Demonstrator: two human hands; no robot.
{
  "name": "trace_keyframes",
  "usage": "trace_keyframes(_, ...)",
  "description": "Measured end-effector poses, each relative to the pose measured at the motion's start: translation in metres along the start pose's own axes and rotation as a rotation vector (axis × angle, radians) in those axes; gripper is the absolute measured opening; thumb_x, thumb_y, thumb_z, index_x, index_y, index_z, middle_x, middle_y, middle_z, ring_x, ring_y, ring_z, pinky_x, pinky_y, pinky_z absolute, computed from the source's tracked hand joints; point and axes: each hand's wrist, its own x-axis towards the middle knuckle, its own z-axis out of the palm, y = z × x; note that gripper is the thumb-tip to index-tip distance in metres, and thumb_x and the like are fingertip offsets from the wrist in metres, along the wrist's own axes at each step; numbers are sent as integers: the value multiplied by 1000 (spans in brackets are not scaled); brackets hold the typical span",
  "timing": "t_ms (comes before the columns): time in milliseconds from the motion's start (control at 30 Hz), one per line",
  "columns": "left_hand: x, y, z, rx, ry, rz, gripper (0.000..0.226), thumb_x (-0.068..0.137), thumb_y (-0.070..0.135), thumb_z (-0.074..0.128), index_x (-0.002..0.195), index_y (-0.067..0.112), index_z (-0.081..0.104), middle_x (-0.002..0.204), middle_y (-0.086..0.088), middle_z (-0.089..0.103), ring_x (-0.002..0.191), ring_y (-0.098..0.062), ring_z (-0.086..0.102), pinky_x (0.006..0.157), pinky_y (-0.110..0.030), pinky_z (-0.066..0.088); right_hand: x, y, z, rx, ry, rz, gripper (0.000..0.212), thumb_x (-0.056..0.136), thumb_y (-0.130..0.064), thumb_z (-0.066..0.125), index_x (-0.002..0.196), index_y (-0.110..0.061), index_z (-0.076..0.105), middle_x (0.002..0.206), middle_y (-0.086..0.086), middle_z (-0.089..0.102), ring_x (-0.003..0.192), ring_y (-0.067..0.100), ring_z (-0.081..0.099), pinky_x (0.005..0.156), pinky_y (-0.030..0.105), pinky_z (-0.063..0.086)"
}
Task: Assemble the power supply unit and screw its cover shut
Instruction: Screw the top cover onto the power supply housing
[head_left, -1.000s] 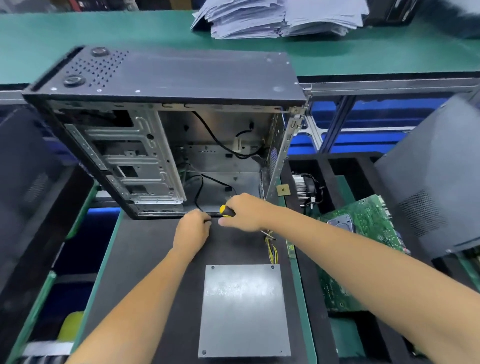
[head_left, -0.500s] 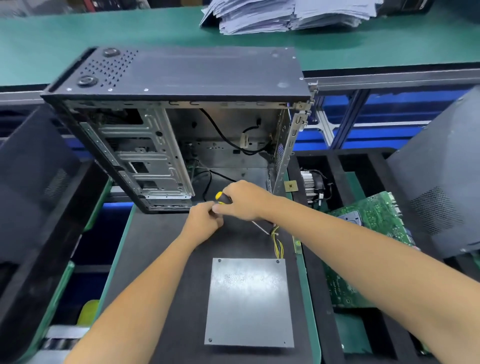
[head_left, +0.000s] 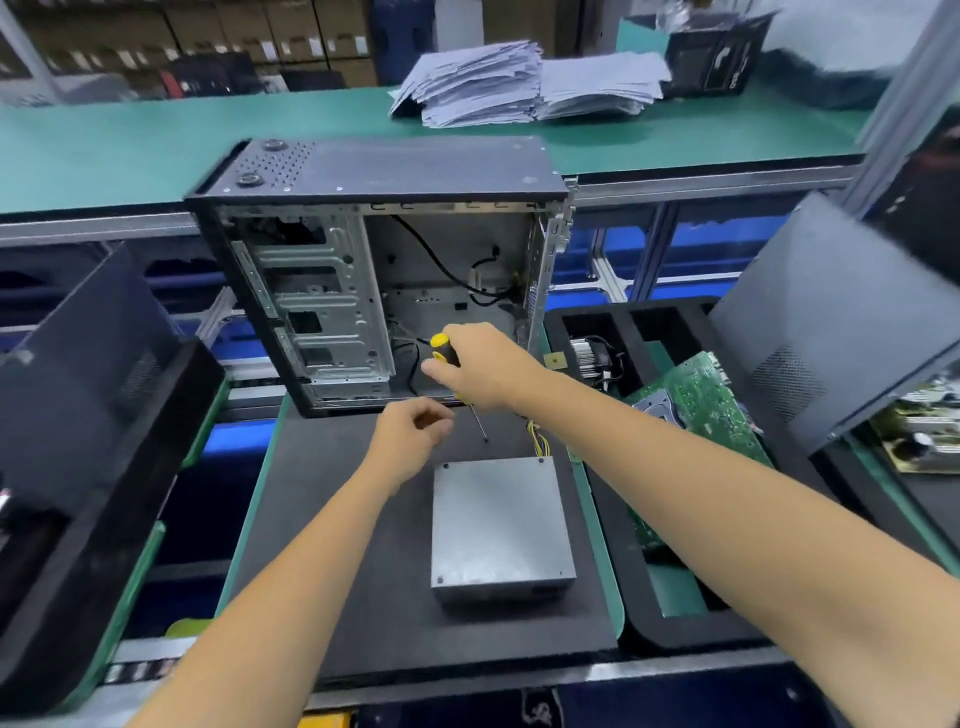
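**Around the bench**

I see an open computer case (head_left: 384, 291) standing at centre frame. Stacks of paper (head_left: 524, 85) lie on the green table (head_left: 156, 145) at the top. A green circuit board (head_left: 701, 410) leans in a black tray (head_left: 639, 623) at right, beside a dark panel (head_left: 841, 322).

The power supply unit (head_left: 501, 525) was a plain grey metal box lying flat on the dark foam mat, just below and right of the frame's centre. Its broad cover faced up, closed, with small screw holes showing near its corners. A bundle of yellow wires (head_left: 538, 440) ran out from its far right corner. The screwdriver (head_left: 457, 382), with a yellow-and-black handle and thin shaft, was tilted just above centre, tip pointing down toward the mat.
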Motion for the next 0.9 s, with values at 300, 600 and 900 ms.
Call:
trace_keyframes(300,-53,17,13,-34,-119,9,12,86,5,69,81,15,67,72,-5,68,63,-13,61,70,-34,54,-56,-22,-14,25,106,23,26,96,-35,53,86,-11,46,84,6,59,73,23,55,63,33,43)
trace_keyframes(600,-70,21,20,30,-243,31,7,81,8,73,80,6,67,71,-6,67,63,-12,57,65,-26,48,-77,-20,-7,62,114,1,25,95,-31,55,80,-15,43,75,2,55,67,20,53,62,32,44)
trace_keyframes(900,-84,23,49,253,-417,101,17,83,10,69,74,21,60,74,5,62,66,-7,54,64,-18,43,-109,7,-19,102,-7,-37,16,91,-18,59,93,-11,45,78,8,60,62,22,64,58,36,52)
